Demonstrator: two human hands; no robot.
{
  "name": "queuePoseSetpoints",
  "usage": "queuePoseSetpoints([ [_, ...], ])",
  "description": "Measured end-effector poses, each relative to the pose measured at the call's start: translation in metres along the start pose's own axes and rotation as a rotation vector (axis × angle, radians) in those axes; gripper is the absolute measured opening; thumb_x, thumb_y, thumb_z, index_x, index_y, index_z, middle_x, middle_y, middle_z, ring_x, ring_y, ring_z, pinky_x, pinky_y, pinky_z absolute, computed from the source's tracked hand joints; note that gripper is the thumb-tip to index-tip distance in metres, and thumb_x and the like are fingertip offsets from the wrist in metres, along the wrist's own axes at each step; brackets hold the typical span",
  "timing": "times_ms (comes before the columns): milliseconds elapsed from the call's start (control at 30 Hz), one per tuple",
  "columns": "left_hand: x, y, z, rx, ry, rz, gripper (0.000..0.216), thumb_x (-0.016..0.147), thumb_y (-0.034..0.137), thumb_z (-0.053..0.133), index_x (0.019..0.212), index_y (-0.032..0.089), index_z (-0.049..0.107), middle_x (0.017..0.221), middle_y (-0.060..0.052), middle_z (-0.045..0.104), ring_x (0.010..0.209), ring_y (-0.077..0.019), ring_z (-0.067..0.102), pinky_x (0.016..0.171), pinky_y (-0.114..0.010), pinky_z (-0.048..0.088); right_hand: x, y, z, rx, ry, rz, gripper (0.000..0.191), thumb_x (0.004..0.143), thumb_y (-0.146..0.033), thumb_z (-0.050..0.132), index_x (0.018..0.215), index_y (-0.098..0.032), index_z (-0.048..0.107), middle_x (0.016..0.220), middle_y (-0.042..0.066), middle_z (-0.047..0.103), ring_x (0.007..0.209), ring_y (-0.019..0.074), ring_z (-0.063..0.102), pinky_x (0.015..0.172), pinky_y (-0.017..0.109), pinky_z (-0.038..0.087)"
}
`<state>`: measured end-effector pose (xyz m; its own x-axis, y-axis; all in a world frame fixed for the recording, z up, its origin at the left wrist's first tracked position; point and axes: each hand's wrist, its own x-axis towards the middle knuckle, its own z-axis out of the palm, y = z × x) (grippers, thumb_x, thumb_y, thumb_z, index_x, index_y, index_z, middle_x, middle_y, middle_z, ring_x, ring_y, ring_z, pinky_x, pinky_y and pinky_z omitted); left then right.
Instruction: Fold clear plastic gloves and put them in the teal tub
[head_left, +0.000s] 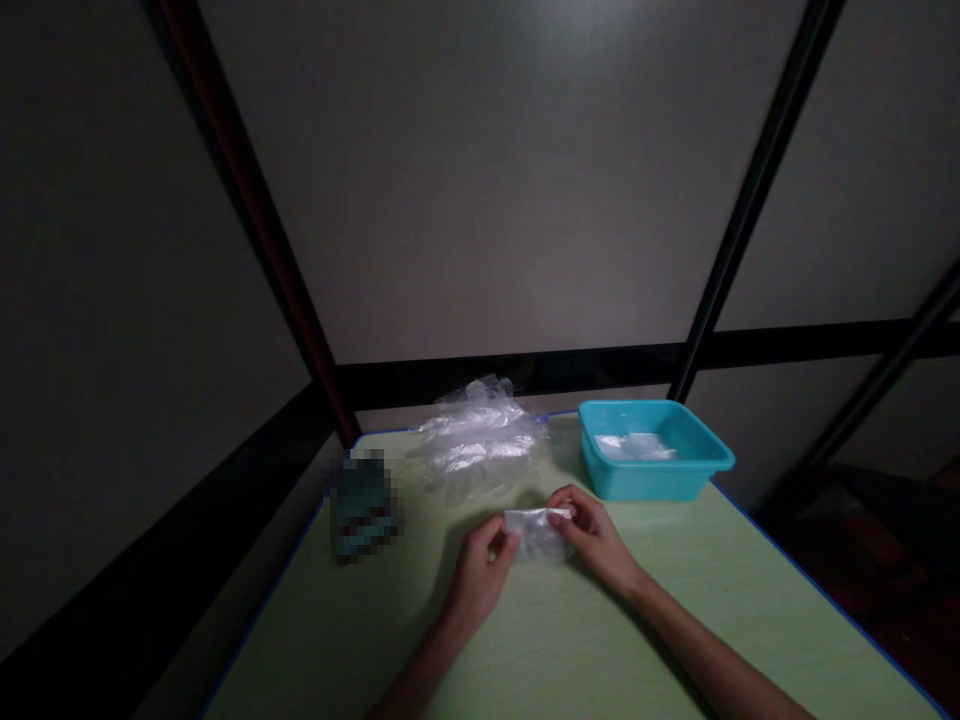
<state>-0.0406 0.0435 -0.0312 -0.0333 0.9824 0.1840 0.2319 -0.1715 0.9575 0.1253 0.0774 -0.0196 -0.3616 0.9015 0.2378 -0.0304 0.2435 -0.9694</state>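
Observation:
Between my two hands, above the table's middle, is a folded clear plastic glove (538, 537), thin and crinkled. My left hand (484, 565) pinches its left edge between thumb and fingers. At its upper right corner my right hand (589, 530) is closed on it, thumb in front. Behind my hands lies a loose pile of clear plastic gloves (484, 440), shiny and overlapping, with finger-like tips at its edges. To the right, a turquoise plastic basin (656, 480) holds several flat, folded clear plastic pieces (636, 446).
The light green table (570, 650) has a blue edge strip. A pixelated dark green object (365, 508) is at its left side; its kind cannot be made out. Grey panels (510, 200) with dark frames rise behind the table and to its left.

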Motion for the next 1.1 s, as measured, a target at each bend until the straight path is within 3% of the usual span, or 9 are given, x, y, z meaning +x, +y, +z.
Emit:
queuePoseSetpoints([
  [100, 0.004, -0.004, 0.002, -0.105, -0.022, -0.049, 0.026, 0.068, 0.039, 0.054, 0.064, 0.014, 0.058, 0.061, -0.002, 0.059, 0.063, -0.0175, 0.055, 0.059, -0.025, 0.043, 0.003, 0.004, 0.004, 0.145, 0.016, 0.11, 0.029, 0.067, -0.037, 0.063, 0.084, -0.019, 0.046, 0.058, -0.005, 0.051, 0.047, 0.0091, 0.045, 0.046, 0.02, 0.034],
  [300, 0.006, -0.001, 0.001, -0.262, -0.049, -0.118, 0.031, 0.064, 0.042, 0.059, 0.07, 0.012, 0.061, 0.066, -0.004, 0.062, 0.063, -0.0185, 0.056, 0.061, -0.027, 0.043, 0.002, 0.007, 0.01, 0.329, 0.016, 0.242, 0.031, 0.056, -0.034, 0.072, 0.068, -0.015, 0.05, 0.057, -0.004, 0.052, 0.048, 0.0075, 0.045, 0.047, 0.02, 0.033],
  [400, 0.006, 0.001, 0.0, -0.317, -0.074, -0.133, 0.032, 0.062, 0.043, 0.061, 0.072, 0.012, 0.062, 0.066, -0.004, 0.062, 0.063, -0.0174, 0.055, 0.06, -0.026, 0.042, 0.002, 0.006, 0.012, 0.388, 0.026, 0.26, 0.032, 0.054, -0.036, 0.073, 0.065, -0.015, 0.051, 0.055, -0.004, 0.052, 0.048, 0.0074, 0.044, 0.047, 0.019, 0.033],
  [567, 0.012, 0.003, -0.006, -0.281, -0.135, -0.193, 0.032, 0.059, 0.043, 0.065, 0.065, 0.013, 0.059, 0.057, 0.0, 0.056, 0.046, -0.0091, 0.043, 0.043, -0.019, 0.032, 0.005, 0.0, 0.007, 0.419, 0.068, 0.234, 0.03, 0.054, -0.033, 0.074, 0.063, -0.016, 0.052, 0.055, -0.005, 0.051, 0.047, 0.0065, 0.04, 0.045, 0.018, 0.03],
  [667, 0.022, 0.005, -0.007, -0.312, -0.103, -0.225, 0.03, 0.061, 0.043, 0.062, 0.066, 0.014, 0.058, 0.056, 0.0, 0.055, 0.049, -0.0106, 0.047, 0.041, -0.019, 0.031, 0.008, -0.01, -0.004, 0.414, 0.088, 0.216, 0.028, 0.054, -0.032, 0.074, 0.064, -0.016, 0.052, 0.055, -0.005, 0.05, 0.048, 0.0068, 0.04, 0.045, 0.018, 0.029],
  [833, 0.048, 0.023, 0.011, -0.354, -0.068, -0.243, 0.023, 0.069, 0.038, 0.054, 0.07, 0.015, 0.055, 0.07, -0.003, 0.062, 0.062, -0.013, 0.057, 0.048, -0.019, 0.034, 0.011, -0.042, -0.044, 0.297, 0.111, 0.142, 0.028, 0.06, -0.033, 0.071, 0.065, -0.016, 0.05, 0.057, -0.005, 0.05, 0.05, 0.0073, 0.041, 0.049, 0.019, 0.031],
  [1100, 0.085, 0.057, 0.068, -0.325, -0.105, -0.28, 0.026, 0.067, 0.04, 0.055, 0.077, 0.017, 0.052, 0.073, -0.001, 0.06, 0.065, -0.0135, 0.057, 0.049, -0.019, 0.035, 0.027, -0.077, -0.151, -0.145, 0.186, 0.041, 0.031, 0.063, -0.04, 0.067, 0.065, -0.018, 0.045, 0.057, -0.004, 0.049, 0.051, 0.0094, 0.046, 0.051, 0.022, 0.037],
])
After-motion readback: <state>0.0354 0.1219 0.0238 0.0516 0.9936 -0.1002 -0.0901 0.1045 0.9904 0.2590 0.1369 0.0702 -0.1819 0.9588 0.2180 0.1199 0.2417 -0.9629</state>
